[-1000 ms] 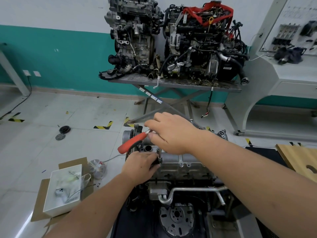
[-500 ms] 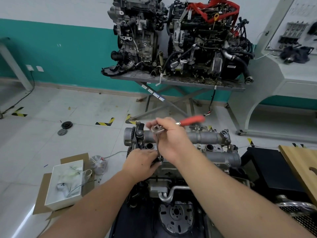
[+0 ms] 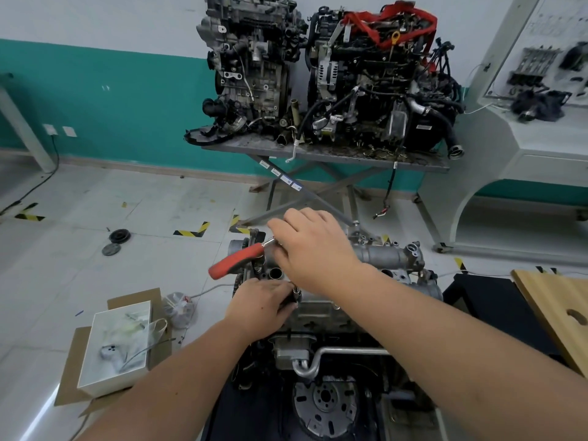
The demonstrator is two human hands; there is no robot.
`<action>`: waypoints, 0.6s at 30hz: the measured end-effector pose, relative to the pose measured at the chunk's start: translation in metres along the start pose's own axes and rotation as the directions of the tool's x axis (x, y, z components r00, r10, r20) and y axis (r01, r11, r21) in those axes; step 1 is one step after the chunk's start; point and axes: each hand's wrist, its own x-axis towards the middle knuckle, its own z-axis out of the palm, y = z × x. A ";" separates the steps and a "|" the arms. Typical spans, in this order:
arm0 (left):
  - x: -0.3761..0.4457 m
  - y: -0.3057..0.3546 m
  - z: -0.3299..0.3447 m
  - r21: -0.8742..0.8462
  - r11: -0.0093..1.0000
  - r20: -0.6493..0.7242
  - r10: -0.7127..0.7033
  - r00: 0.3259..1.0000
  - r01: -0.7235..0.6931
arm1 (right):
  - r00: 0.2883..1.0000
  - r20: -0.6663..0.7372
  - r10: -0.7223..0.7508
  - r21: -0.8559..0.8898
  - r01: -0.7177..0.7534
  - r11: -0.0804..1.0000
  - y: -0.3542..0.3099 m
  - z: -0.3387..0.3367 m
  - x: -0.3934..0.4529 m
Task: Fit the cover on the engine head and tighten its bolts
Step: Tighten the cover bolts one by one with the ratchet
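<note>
The grey metal cover lies on top of the engine head in front of me. My right hand grips the head of a ratchet wrench whose red handle points left and slightly down. Under it a thin socket extension stands upright at the cover's near left corner. My left hand holds the lower end of that extension against the cover. The bolt under the socket is hidden by my fingers.
A white box of small parts sits on flattened cardboard on the floor to the left, beside a clear bag. Two engines stand on a scissor table behind. A wooden board lies at the right, a white bench beyond it.
The red ratchet handle pointed left, swung over to the right, and now points left again. My left hand has stayed on the extension.
</note>
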 end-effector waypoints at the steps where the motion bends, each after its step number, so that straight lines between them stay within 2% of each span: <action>1: 0.000 0.000 0.000 0.008 1.000 -0.011 0.005 1.000 -0.005 | 0.999 0.051 0.008 -0.021 -0.007 1.000 0.000 -0.003 0.001; 5: 0.000 -0.001 0.001 0.018 1.000 -0.034 0.000 0.999 0.001 | 0.973 0.230 0.006 -0.098 0.017 0.995 0.000 -0.012 0.005; 9: -0.001 0.000 0.001 0.017 1.000 -0.044 -0.009 0.999 0.010 | 0.964 0.264 0.044 -0.070 -0.026 0.997 0.002 -0.016 0.015; 11: -0.001 0.000 0.001 0.010 1.000 -0.053 -0.011 0.999 0.012 | 0.933 0.338 0.122 -0.011 -0.125 0.992 0.003 -0.017 0.023; 13: -0.001 0.000 0.001 0.000 1.000 -0.034 -0.007 0.999 0.007 | 0.874 0.431 0.226 0.141 -0.312 0.940 0.005 -0.023 0.029; 14: -0.001 0.000 0.001 -0.008 1.000 -0.025 -0.005 1.000 0.005 | 0.828 0.488 0.277 0.272 -0.446 0.853 0.006 -0.026 0.030; 15: -0.001 0.000 0.002 -0.009 1.000 -0.027 0.000 1.000 0.000 | 0.771 0.554 0.314 0.422 -0.586 0.692 0.006 -0.028 0.029; 16: -0.001 -0.001 0.003 -0.004 1.000 -0.033 0.004 0.999 -0.004 | 0.704 0.634 0.320 0.546 -0.701 0.460 0.006 -0.029 0.028; 18: -0.001 -0.001 0.003 0.010 1.000 -0.038 0.002 0.999 -0.002 | 0.620 0.747 0.241 0.642 -0.766 -0.020 0.000 -0.028 0.024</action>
